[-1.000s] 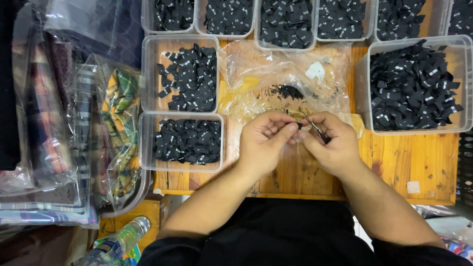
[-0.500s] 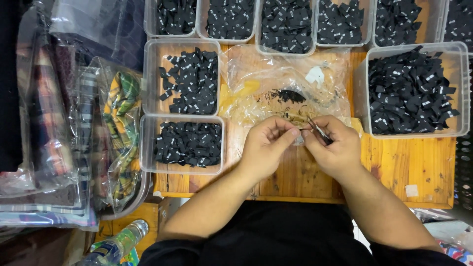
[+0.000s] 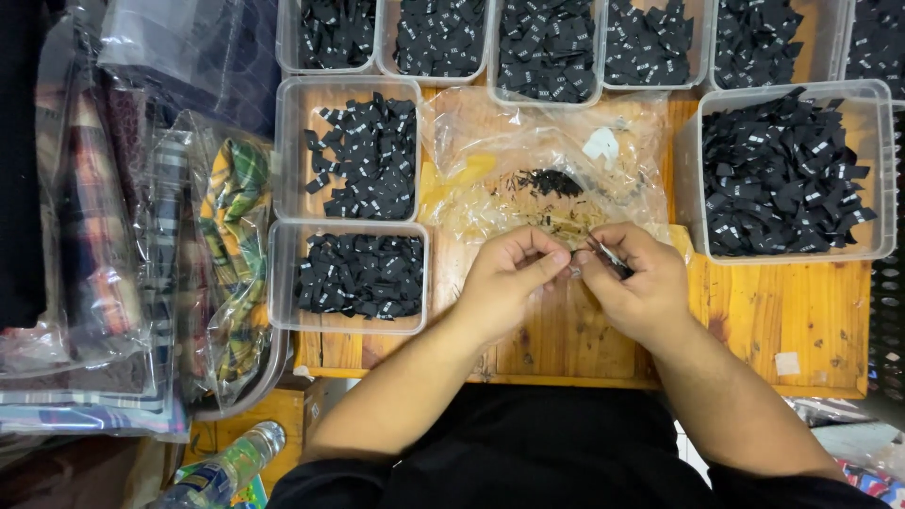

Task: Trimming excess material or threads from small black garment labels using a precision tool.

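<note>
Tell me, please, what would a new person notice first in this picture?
First, the clear plastic tubs heaped with small black fabric labels, along the top, left and right of the wooden table. Then, at the centre, the left hand and right hand meeting, fingers pinching something small before a crinkled clear bag.

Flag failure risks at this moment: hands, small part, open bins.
1. The tiny item pinched between left hand and right hand is barely visible; it could slip onto the wooden table.
2. The crinkled plastic bag lies just beyond the knuckles, so a snag may scatter its loose bits.
</note>
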